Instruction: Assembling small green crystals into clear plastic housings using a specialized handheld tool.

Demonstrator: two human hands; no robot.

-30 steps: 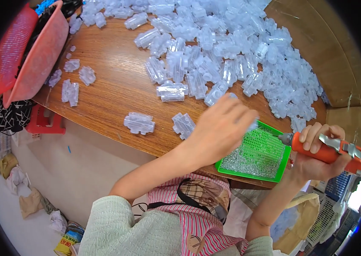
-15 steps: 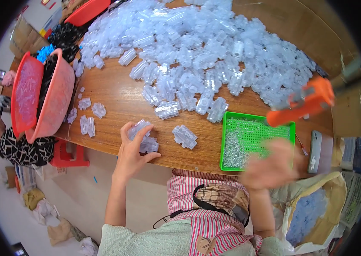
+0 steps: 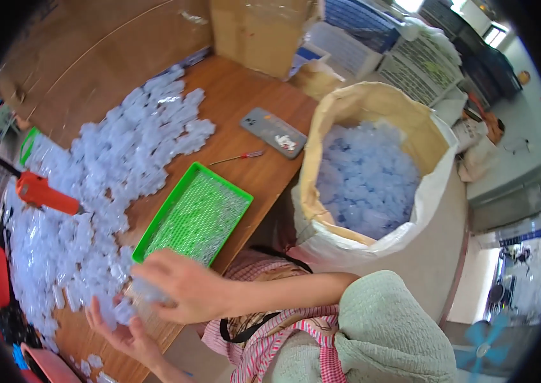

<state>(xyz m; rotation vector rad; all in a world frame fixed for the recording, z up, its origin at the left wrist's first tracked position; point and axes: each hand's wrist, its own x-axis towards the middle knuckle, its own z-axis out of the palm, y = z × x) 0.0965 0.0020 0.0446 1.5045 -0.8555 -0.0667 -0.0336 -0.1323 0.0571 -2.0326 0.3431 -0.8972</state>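
Observation:
My left hand (image 3: 127, 335) is at the table's near edge, thumb and fingers around a clear plastic part (image 3: 120, 311). Close above it my right hand (image 3: 184, 284) crosses over, slightly blurred, its fingers curled on another clear plastic part (image 3: 149, 292) that they partly cover. Right beside that hand is a green tray (image 3: 164, 210) holding many small metal pieces (image 3: 222, 210) that look like screws. An orange power screwdriver (image 3: 47, 193) hangs over the heap of clear plastic parts (image 3: 101, 166), apart from both hands.
A phone (image 3: 274, 133) and a thin screwdriver with a red handle (image 3: 251, 154) lie beyond the tray. Against the table's right side stands a large open sack (image 3: 440, 159), filled with clear parts (image 3: 373, 179). Cardboard boxes (image 3: 258, 32) border the far edge. A pink basin (image 3: 50, 364) is at lower left.
The view has swung to the right, bringing the whole sack in. My right hand has moved from the tray across to my left hand, where both are now at clear plastic parts.

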